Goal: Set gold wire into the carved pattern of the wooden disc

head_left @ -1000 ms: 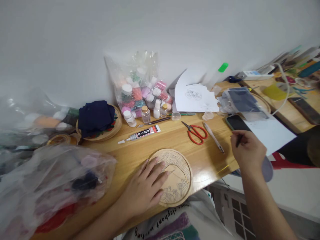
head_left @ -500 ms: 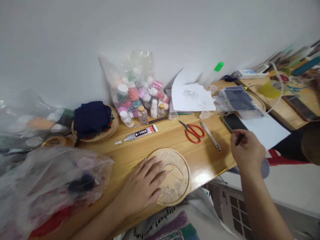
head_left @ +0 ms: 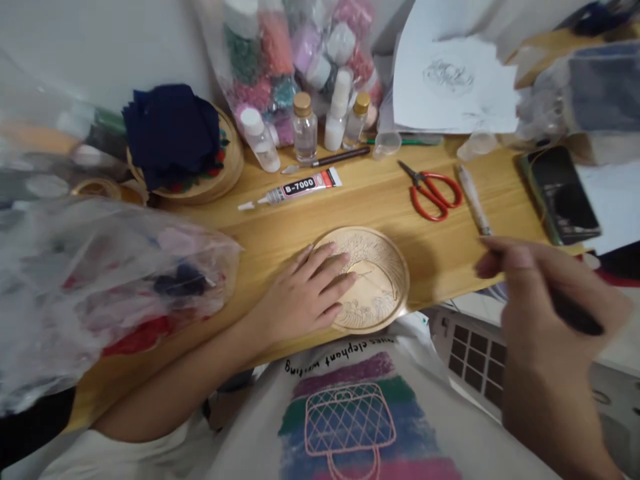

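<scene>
A round wooden disc (head_left: 376,280) with an engraved wave pattern lies near the front edge of the wooden table (head_left: 380,200). My left hand (head_left: 305,293) rests flat on the disc's left part, fingers spread. A thin metal pin lies on the disc by my fingertips. My right hand (head_left: 545,293) hovers to the right of the disc, off the table's front edge, blurred by motion. Its fingers are closed round a thin dark tool (head_left: 575,317) like a pen.
Behind the disc lie a B-7000 glue tube (head_left: 300,188), red scissors (head_left: 433,192), a white craft knife (head_left: 474,200) and a phone (head_left: 563,193). Small bottles (head_left: 305,127), a bag of bead jars (head_left: 295,53), a drawing sheet (head_left: 450,87), dark blue cloth (head_left: 170,133) and a plastic bag (head_left: 100,287) surround them.
The view has dropped lower and closer to the table. My right hand with the dark tool has come down and nearer to me. My left hand stays on the disc.
</scene>
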`<action>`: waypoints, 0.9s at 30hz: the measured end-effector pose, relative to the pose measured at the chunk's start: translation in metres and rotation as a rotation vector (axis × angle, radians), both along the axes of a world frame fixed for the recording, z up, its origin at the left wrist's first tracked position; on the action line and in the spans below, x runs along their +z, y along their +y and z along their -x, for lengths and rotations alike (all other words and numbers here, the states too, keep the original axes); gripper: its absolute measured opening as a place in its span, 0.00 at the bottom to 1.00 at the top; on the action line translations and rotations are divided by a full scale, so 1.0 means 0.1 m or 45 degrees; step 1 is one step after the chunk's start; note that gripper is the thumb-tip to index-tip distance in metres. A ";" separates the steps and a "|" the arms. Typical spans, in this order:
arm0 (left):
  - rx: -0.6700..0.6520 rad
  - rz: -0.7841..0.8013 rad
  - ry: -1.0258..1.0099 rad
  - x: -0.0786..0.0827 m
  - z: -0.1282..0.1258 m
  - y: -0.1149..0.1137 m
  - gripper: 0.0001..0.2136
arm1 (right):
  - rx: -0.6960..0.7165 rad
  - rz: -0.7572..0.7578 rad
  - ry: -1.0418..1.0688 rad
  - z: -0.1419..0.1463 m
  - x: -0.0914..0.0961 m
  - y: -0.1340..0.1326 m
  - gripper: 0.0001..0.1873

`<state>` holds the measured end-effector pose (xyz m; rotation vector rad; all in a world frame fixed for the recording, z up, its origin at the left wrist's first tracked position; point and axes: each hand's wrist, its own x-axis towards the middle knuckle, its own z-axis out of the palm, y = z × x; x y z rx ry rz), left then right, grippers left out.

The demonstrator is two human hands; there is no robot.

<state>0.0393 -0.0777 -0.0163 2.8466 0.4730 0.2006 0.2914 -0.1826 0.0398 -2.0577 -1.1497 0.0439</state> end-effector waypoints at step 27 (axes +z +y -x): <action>-0.098 0.035 0.068 0.00 0.03 0.04 0.45 | 0.881 0.232 0.346 0.30 -0.21 0.19 0.10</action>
